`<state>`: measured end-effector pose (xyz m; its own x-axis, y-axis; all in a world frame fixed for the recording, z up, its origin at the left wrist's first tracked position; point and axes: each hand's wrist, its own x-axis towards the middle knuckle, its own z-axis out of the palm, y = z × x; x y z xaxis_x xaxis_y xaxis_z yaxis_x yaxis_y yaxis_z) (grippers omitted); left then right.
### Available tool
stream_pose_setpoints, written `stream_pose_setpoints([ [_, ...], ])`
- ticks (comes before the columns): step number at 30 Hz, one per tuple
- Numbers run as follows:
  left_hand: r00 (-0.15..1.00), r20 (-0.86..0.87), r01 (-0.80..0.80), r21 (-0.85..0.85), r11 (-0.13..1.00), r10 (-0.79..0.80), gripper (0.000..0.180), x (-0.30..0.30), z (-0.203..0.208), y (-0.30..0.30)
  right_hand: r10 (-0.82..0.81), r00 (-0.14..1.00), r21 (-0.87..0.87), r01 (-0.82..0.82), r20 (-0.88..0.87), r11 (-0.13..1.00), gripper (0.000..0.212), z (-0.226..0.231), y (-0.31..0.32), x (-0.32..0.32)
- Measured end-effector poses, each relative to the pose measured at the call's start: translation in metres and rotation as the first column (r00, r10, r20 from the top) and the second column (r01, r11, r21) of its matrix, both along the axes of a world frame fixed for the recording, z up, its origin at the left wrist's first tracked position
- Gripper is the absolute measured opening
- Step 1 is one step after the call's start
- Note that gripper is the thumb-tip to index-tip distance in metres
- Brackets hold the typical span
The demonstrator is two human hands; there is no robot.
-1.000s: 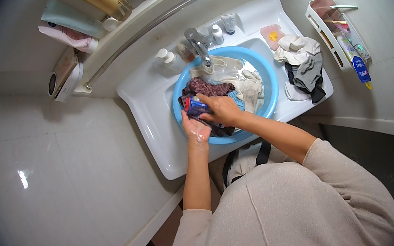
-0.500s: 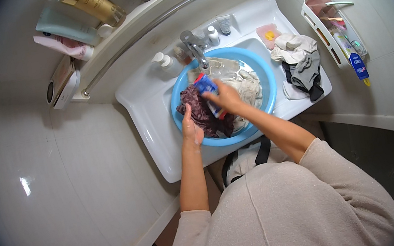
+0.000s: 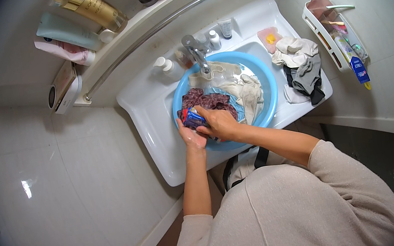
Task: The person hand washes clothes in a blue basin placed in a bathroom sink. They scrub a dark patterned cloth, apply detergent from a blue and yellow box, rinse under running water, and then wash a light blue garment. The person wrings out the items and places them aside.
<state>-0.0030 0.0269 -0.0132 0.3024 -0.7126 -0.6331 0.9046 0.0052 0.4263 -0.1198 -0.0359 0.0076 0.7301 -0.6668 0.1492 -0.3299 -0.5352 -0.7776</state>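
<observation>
My right hand (image 3: pixel 220 123) grips a small blue, red and white packet (image 3: pixel 193 119), whose exact kind I cannot make out. It presses the packet down over a patterned maroon garment (image 3: pixel 214 101). My left hand (image 3: pixel 192 137) is cupped palm up at the near left of the basin, holding a bunched part of the maroon garment under the packet; its fingers are partly hidden. The round light-blue basin (image 3: pixel 272 91) sits in the sink below the faucet (image 3: pixel 194 51). Off-white wet clothes (image 3: pixel 250 95) and a light-blue cloth (image 3: pixel 239 109) lie in it.
White, grey and black clothes (image 3: pixel 302 67) are heaped on the right of the white sink (image 3: pixel 151 145), near a pink soap dish (image 3: pixel 269 38). A pump bottle (image 3: pixel 166 67) stands behind the basin. A metal rail (image 3: pixel 179 12) and a wall caddy (image 3: pixel 333 39) are close by.
My right hand has brought the packet down and left, from above the basin onto the maroon garment by my left hand. The light-blue cloth has come into sight.
</observation>
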Motion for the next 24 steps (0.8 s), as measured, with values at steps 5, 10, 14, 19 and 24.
stream_pose_setpoints([
  [5, 0.994, -0.001, 0.105, -0.215, 0.971, -0.108, 0.061, -0.011, 0.001, -0.01, -0.087, 0.986, -0.066, 0.078, -0.145, 0.995, 0.062, -0.025, -0.051, 0.006],
  [10, 0.97, 0.161, 0.216, -0.229, 0.949, -0.182, 0.052, 0.016, 0.028, -0.015, -0.249, 0.961, 0.209, 0.269, -0.118, 0.94, 0.063, -0.031, -0.101, -0.025],
  [14, 0.566, 0.624, 0.501, 0.258, 0.826, -0.538, 0.044, 0.002, -0.022, -0.008, -0.31, 0.947, 0.428, 0.249, 0.079, 0.869, 0.059, -0.041, -0.101, -0.04],
  [19, 0.989, 0.09, 0.12, -0.071, 0.99, -0.114, 0.045, 0.028, -0.012, -0.018, -0.441, 0.882, 0.685, 0.22, 0.164, 0.694, 0.052, -0.047, -0.096, -0.057],
  [24, 0.981, 0.004, 0.193, -0.091, 0.977, -0.194, 0.046, 0.017, 0.002, -0.011, -0.396, 0.91, 0.651, 0.227, 0.124, 0.725, 0.05, -0.046, -0.087, -0.062],
])
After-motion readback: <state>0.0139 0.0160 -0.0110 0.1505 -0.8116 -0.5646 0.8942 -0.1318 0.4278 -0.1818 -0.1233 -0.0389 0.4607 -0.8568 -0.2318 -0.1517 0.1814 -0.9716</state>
